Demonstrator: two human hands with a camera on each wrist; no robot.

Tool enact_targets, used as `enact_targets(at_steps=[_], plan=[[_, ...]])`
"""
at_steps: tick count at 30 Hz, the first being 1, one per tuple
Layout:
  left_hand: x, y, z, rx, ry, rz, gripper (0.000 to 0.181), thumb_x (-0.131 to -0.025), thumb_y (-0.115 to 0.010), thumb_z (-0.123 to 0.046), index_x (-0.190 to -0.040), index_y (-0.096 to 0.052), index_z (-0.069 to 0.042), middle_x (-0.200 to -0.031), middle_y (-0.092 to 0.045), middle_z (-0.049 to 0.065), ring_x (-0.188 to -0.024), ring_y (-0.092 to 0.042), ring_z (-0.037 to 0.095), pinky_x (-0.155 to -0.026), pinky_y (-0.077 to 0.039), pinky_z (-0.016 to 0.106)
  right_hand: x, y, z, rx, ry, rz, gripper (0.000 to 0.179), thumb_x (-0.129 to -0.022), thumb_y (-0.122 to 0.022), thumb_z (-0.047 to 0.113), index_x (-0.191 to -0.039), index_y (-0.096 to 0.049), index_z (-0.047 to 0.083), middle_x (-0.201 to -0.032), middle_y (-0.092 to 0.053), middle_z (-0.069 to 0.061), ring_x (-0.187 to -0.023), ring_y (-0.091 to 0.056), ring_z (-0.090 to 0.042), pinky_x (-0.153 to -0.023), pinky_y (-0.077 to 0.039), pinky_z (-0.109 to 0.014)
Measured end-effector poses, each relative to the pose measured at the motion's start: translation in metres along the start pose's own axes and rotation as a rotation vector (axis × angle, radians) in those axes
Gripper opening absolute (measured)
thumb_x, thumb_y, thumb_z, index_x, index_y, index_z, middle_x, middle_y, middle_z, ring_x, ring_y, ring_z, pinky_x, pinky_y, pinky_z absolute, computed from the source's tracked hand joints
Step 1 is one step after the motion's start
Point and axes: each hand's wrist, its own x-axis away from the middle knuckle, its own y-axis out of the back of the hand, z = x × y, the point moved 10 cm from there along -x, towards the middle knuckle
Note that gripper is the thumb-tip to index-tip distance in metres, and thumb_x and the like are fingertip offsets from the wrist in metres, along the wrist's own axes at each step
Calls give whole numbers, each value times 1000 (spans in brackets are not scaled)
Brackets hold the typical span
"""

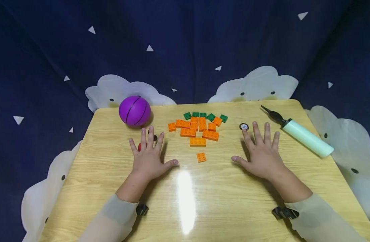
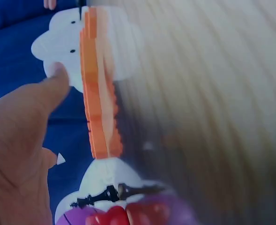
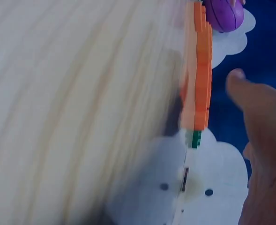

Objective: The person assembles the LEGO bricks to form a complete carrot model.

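Observation:
My left hand (image 1: pixel 148 161) is spread with straight fingers over the left half of the table. Partly hidden behind its fingers are a red object (image 1: pixel 139 147) and a black chess piece (image 1: pixel 155 137), which shows more fully in the left wrist view as a black chess piece (image 2: pixel 98 196). On the other side my right hand (image 1: pixel 263 159) is spread too, its index fingertip right at a round poker chip (image 1: pixel 244 127). Neither hand holds anything. Between them lie several orange toy bricks (image 1: pixel 198 142), one single orange brick (image 1: pixel 201 157) nearer me, and several green bricks (image 1: pixel 210 117) behind.
A purple ball (image 1: pixel 134 111) with black lines sits at the back left of the wooden table (image 1: pixel 221 201). At the right lies a pale green hand pump (image 1: pixel 307 137) with a black nozzle. Behind hangs a dark blue curtain (image 1: pixel 185 50) with white clouds.

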Motion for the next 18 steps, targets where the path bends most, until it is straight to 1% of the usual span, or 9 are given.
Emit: enact_targets(at_steps=[2,4,6,7,10,13,16,18], plan=[[-1,-1,-7,29,-23,16,113,-81,-60,-86,-167,-20,-24,-173,13,12,-155,25,35,-112,19,73,-3,-4,8,-23,28,22,107,-91,-61,72,-167,-16,12,-171,12,-20,-149,33,-40,-116,18,-67],[-3,-3,-15,47,-42,33,108,-83,-66,-78,-166,-24,-25,-174,9,12,-156,20,36,-115,10,74,-7,-6,16,-50,58,27,102,-92,-68,62,-165,-21,8,-171,3,-24,-153,25,-43,-121,7,-67],[-5,-4,-22,68,-59,46,102,-84,-70,-72,-165,-29,-25,-174,4,12,-158,11,39,-116,0,75,-12,-7,23,-78,76,27,97,-92,-72,54,-164,-26,5,-170,-8,-27,-155,13,-47,-122,-4,-66],[-6,-4,-26,93,-69,52,99,-85,-72,-69,-164,-32,-25,-174,0,12,-158,6,39,-116,-5,75,-15,-8,26,-98,82,22,95,-92,-73,51,-163,-29,4,-169,-13,-28,-156,5,-49,-121,-9,-67],[-9,-8,-37,160,-91,74,92,-86,-73,-65,-162,-38,-25,-173,-10,11,-156,-7,39,-115,-14,72,-22,-7,34,-160,91,-15,90,-92,-75,46,-160,-36,3,-163,-29,-28,-151,-17,-50,-118,-21,-67],[-12,-10,-47,235,-109,86,86,-87,-75,-61,-158,-45,-25,-169,-22,10,-151,-18,39,-112,-20,69,-28,-6,39,-216,94,-50,85,-92,-75,44,-157,-40,2,-156,-39,-26,-145,-29,-49,-115,-28,-65],[-14,-12,-55,289,-127,89,78,-87,-76,-59,-154,-51,-26,-163,-35,8,-146,-27,36,-109,-25,64,-34,-6,42,-273,91,-67,80,-93,-75,42,-154,-44,1,-152,-45,-25,-140,-35,-47,-113,-31,-64],[-16,-13,-60,325,-140,90,73,-87,-77,-57,-150,-55,-25,-157,-43,7,-141,-33,33,-107,-29,59,-37,-7,44,-315,87,-72,76,-94,-75,40,-152,-46,1,-151,-47,-24,-139,-37,-45,-113,-31,-63]])
